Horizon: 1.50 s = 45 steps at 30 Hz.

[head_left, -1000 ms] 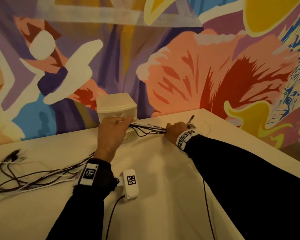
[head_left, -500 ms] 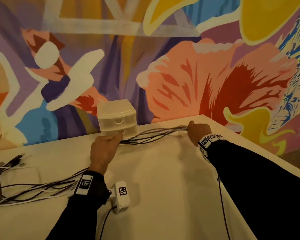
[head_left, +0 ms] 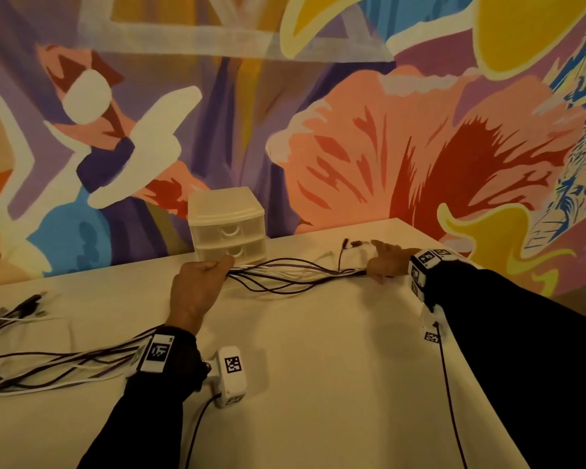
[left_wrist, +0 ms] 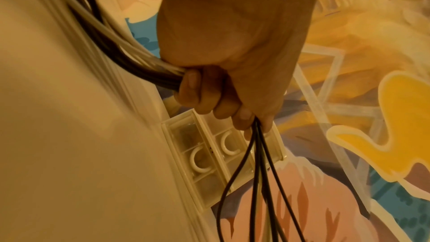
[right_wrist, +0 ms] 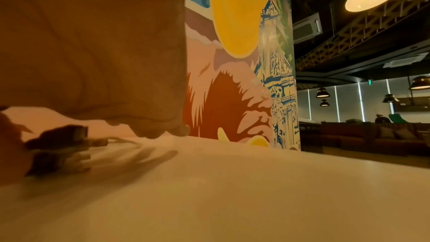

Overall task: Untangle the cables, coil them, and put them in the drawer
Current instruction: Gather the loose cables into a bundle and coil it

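A painted mural point(head_left: 352, 137) in purple, salmon, yellow and blue filled the wall behind a pale table point(head_left: 318, 367); no readable writing showed on either, and none on anything else. The only markings in view were black-and-white square codes on the white wrist bands and on the small white camera block point(head_left: 231, 375) beside the left wrist.

The cables point(head_left: 295, 277), a mix of black and white, lay across the table with their long axis running left to right, from a loose spread at the left edge, under the left forearm, to the far right corner. Between the two hands they fanned into shallow loops, and their plug ends pointed right, toward the wall, just beyond the right hand.

At the back of the table, against the mural, stood a small translucent drawer unit point(head_left: 229, 228) with two drawers, both pushed in, its curved handles facing the person.

The left hand point(head_left: 197, 289) sat just in front of that unit, fingers point(left_wrist: 200, 95) curled tight round the bundle, as the left wrist view showed plainly. The right hand point(head_left: 384, 262) rested low on the table at the bundle's right end with a finger stretched toward the plugs; whether its other fingers clamped the cables could not be told, since the right wrist view was blurred.
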Each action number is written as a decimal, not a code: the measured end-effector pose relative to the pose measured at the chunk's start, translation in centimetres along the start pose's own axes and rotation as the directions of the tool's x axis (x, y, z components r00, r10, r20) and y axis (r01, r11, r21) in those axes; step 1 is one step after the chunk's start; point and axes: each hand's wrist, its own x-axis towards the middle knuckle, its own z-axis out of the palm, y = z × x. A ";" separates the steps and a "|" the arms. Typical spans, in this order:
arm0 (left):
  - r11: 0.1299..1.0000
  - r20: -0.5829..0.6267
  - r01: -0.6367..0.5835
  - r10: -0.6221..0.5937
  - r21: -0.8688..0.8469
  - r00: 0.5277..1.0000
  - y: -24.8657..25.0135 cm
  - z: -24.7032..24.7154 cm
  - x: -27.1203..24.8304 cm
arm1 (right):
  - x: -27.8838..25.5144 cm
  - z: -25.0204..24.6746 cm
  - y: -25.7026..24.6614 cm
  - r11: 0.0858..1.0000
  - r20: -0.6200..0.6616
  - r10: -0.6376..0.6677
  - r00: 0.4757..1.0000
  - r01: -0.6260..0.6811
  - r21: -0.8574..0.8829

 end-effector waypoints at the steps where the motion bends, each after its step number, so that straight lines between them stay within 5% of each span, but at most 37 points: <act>1: 1.000 0.009 -0.002 0.002 0.003 1.000 0.0 0.0 0.0 | -0.3 -0.5 -0.3 1.000 0.003 -0.012 1.000 0.012 -0.020; 7: 1.000 0.019 0.008 -0.008 0.002 1.000 -0.2 0.1 0.2 | -4.7 -2.8 -7.4 0.917 0.056 -0.381 0.923 0.385 -0.107; 12: 0.999 0.032 -0.026 0.025 0.025 0.999 -0.7 0.3 0.4 | -10.0 0.2 -15.5 0.661 -0.051 -0.750 0.659 0.747 -0.070; 14: 0.999 0.037 -0.043 0.043 0.019 0.998 -0.5 0.2 0.1 | -10.7 2.4 -17.6 0.607 0.034 -0.790 0.613 0.788 -0.098; 16: 0.999 0.048 -0.048 0.047 0.011 0.998 -0.4 0.1 -0.2 | -9.9 4.4 -18.4 0.618 0.082 -0.779 0.622 0.783 -0.071; 20: 0.999 0.027 -0.031 0.031 -0.015 0.999 -0.3 -0.4 0.1 | -8.5 5.2 -17.1 0.720 0.138 -0.679 0.721 0.691 -0.069; 27: 0.991 0.156 -0.106 0.092 0.085 0.983 0.2 0.9 -0.5 | -6.8 4.2 -12.7 0.793 -0.113 -0.560 0.821 0.491 -0.361; 32: 0.989 0.232 -0.061 0.028 0.137 0.972 0.7 1.6 -1.0 | -6.9 3.7 -12.8 0.813 -0.018 -0.486 0.874 0.445 -0.376; 34: 0.982 0.220 -0.075 0.036 0.171 0.975 0.8 1.7 -1.1 | -7.8 3.7 -14.0 0.822 0.036 -0.543 0.839 0.540 -0.183; 36: 0.975 0.206 -0.088 0.045 0.206 0.978 0.9 1.9 -0.9 | -8.5 4.5 -15.5 0.749 0.047 -0.661 0.749 0.662 -0.031; 38: 0.970 0.194 -0.102 0.059 0.221 0.979 0.7 1.9 -0.7 | -9.0 5.4 -16.7 0.708 0.065 -0.705 0.706 0.706 -0.001; 42: 0.995 0.354 0.021 -0.053 0.094 0.934 1.0 0.8 -1.0 | -8.7 5.6 -16.2 0.674 -0.202 -0.723 0.661 0.611 -0.414; 45: 0.965 0.462 0.095 -0.201 0.243 0.864 1.4 -0.9 -1.0 | -8.2 4.7 -14.9 0.718 -0.305 -0.667 0.679 0.477 -0.507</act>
